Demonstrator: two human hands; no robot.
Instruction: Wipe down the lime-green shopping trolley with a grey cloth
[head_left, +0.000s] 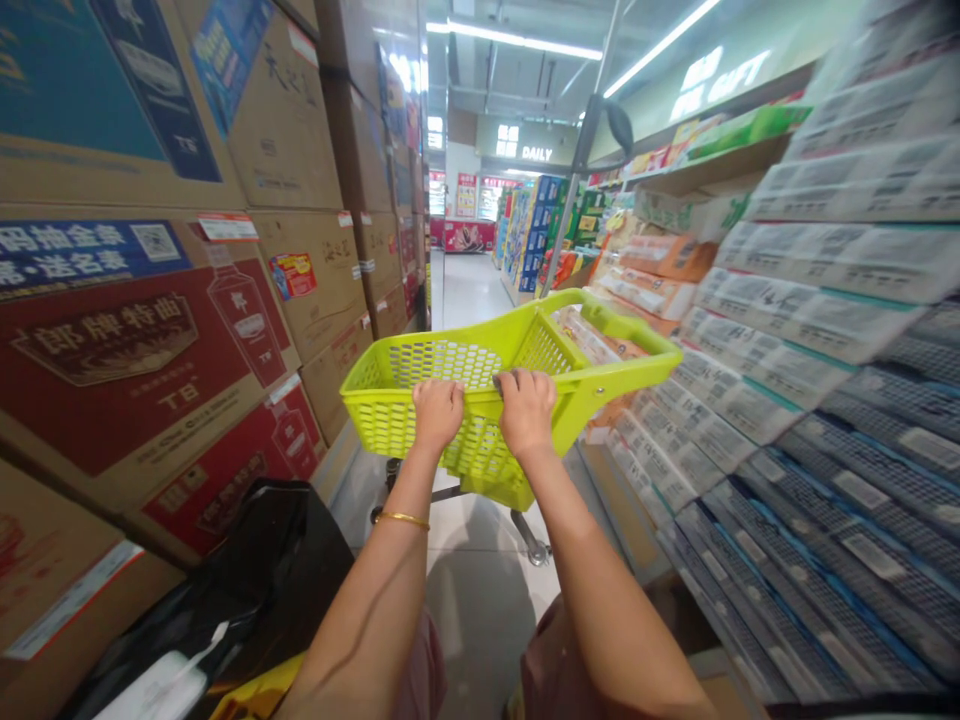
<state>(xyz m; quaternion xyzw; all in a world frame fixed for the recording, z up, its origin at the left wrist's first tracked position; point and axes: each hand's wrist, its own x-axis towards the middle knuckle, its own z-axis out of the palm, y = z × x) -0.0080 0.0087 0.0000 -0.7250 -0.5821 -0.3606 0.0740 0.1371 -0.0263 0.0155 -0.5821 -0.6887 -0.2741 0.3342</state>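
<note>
A lime-green plastic shopping cart [480, 480] with perforated sides stands sideways before me on its wheels. My left hand [438, 412] is closed over the near rim, fingers wrapped over the edge. A short way to its right, my right hand [527, 405] grips the same rim, with a small dark patch at its fingers that I cannot make out. Much of the basket floor is hidden by the near wall; the part I can see through shows no goods. The cart's handle end [637, 355] points right, close to the stacked packages.
Tall stacked cartons [142, 360] line the left side. Stacked wrapped packages [795, 340] rise on the right, partly blurred. A black bag [247, 580] is at lower left. A metal pole [577, 190] stands behind the cart, and the tiled aisle [474, 280] runs on toward more shelves.
</note>
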